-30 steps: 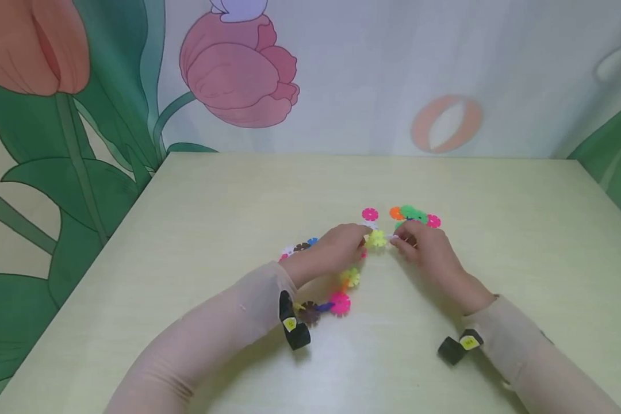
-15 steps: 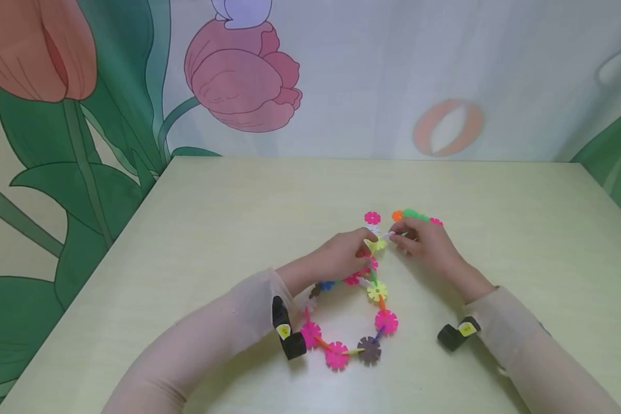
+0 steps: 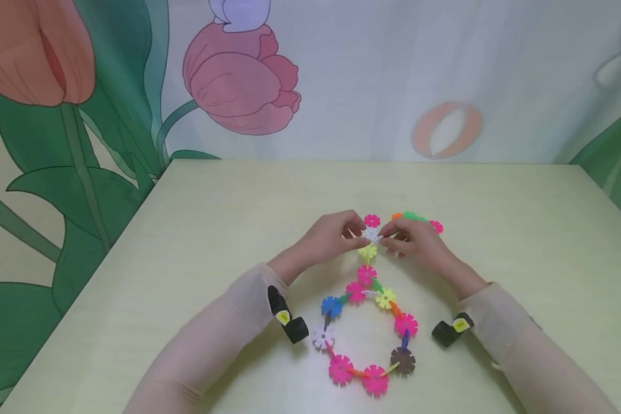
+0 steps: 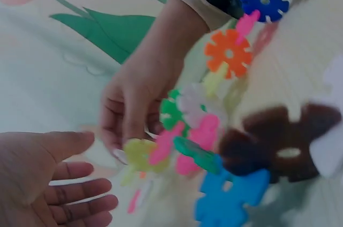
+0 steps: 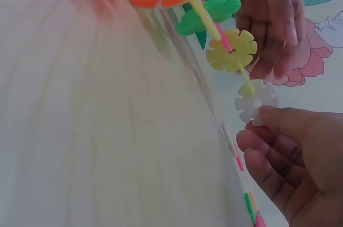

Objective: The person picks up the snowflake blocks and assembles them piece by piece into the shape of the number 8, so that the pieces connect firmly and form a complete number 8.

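A chain of flower-shaped plastic snowflake discs runs as a ring, with a pink disc [image 3: 375, 380] at its near end, and a short tail leads up to a yellow disc [image 3: 367, 253]. My right hand [image 3: 419, 244] pinches a white snowflake disc [image 5: 256, 102] between thumb and fingers; in the right wrist view it joins the yellow end of the tail. Just left of it is my left hand [image 3: 328, 238]. In the left wrist view that hand [image 4: 59, 184] has its thumb raised and fingers loosely spread, apart from the chain.
Beyond the hands lies a pink disc [image 3: 372, 221]. Orange, green and pink discs [image 3: 411, 217] lie behind my right hand, which partly covers them. The pale table [image 3: 227, 201] meets a wall painted with tulips [image 3: 243, 86].
The ring of discs has swung from beneath my left forearm to the right and nearer the front. My left fingers have let go of the yellow disc; my right hand has shifted slightly left.
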A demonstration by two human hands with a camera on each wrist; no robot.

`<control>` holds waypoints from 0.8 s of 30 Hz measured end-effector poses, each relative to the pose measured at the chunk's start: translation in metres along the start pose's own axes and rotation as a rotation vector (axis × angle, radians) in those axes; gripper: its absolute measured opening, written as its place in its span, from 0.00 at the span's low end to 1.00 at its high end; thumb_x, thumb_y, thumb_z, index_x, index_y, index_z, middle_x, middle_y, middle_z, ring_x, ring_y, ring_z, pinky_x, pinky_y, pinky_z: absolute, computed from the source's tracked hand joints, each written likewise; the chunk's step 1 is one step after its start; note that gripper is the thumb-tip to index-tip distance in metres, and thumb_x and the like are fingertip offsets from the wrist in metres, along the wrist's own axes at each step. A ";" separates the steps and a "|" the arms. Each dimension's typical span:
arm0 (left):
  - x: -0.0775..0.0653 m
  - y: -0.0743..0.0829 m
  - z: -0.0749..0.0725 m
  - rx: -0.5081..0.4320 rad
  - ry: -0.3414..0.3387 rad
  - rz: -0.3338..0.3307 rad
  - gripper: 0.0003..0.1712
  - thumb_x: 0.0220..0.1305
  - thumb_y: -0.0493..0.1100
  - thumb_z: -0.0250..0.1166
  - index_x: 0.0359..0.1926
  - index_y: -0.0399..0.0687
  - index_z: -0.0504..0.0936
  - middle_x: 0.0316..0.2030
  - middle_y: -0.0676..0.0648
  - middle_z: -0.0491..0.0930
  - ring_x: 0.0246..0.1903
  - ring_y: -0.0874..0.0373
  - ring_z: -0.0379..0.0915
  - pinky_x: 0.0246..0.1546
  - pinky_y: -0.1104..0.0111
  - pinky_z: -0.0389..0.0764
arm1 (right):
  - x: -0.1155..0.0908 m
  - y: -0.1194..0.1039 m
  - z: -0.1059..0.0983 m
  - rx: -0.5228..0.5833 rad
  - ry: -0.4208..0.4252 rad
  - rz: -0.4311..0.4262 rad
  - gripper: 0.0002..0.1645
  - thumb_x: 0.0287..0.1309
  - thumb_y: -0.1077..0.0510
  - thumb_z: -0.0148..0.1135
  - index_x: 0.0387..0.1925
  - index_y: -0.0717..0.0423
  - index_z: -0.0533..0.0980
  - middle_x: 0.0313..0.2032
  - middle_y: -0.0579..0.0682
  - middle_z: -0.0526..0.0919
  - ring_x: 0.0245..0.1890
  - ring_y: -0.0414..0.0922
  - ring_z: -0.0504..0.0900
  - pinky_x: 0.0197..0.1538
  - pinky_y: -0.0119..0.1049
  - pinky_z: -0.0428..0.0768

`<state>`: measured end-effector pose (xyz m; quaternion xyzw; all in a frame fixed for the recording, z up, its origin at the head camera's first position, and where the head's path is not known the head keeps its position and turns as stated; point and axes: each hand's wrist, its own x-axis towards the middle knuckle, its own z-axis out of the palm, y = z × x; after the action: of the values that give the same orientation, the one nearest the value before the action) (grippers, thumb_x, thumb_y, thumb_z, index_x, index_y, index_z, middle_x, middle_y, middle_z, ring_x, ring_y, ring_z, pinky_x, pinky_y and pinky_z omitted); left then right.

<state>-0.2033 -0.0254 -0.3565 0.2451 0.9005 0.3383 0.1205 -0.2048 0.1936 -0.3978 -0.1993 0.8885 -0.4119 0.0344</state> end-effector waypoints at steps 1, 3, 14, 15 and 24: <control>0.003 -0.004 0.004 -0.021 0.000 0.003 0.19 0.62 0.49 0.66 0.50 0.44 0.77 0.42 0.48 0.82 0.42 0.57 0.77 0.41 0.71 0.77 | 0.000 0.000 0.002 0.004 -0.002 -0.004 0.09 0.58 0.63 0.65 0.41 0.61 0.79 0.38 0.57 0.84 0.26 0.43 0.81 0.29 0.31 0.80; 0.007 -0.010 0.012 -0.049 0.004 0.001 0.19 0.62 0.50 0.66 0.49 0.45 0.78 0.41 0.49 0.82 0.41 0.58 0.77 0.41 0.71 0.77 | 0.000 0.000 0.005 0.021 -0.008 -0.010 0.10 0.58 0.62 0.65 0.41 0.61 0.79 0.37 0.57 0.84 0.25 0.43 0.80 0.29 0.31 0.80; 0.007 -0.007 0.031 0.056 0.096 -0.008 0.08 0.66 0.47 0.62 0.40 0.50 0.81 0.35 0.53 0.83 0.35 0.60 0.73 0.42 0.71 0.75 | -0.005 -0.010 -0.003 -0.038 0.031 0.080 0.11 0.59 0.58 0.65 0.43 0.55 0.78 0.37 0.53 0.84 0.29 0.45 0.81 0.32 0.31 0.80; 0.006 -0.006 0.032 0.082 0.102 -0.009 0.08 0.66 0.47 0.62 0.41 0.50 0.81 0.36 0.53 0.83 0.35 0.61 0.74 0.42 0.72 0.76 | -0.006 -0.010 -0.006 -0.067 0.053 0.093 0.11 0.59 0.58 0.65 0.43 0.55 0.78 0.37 0.53 0.84 0.30 0.46 0.81 0.32 0.31 0.79; -0.008 -0.007 0.036 0.127 0.165 0.006 0.10 0.66 0.45 0.61 0.46 0.48 0.81 0.41 0.52 0.85 0.40 0.60 0.79 0.46 0.70 0.78 | -0.011 -0.002 -0.035 -0.289 0.099 0.247 0.16 0.60 0.54 0.63 0.46 0.59 0.78 0.41 0.57 0.84 0.38 0.51 0.78 0.38 0.37 0.74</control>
<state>-0.1855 -0.0138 -0.3871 0.2262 0.9264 0.2997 0.0292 -0.2023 0.2219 -0.3745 -0.0710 0.9567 -0.2820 0.0121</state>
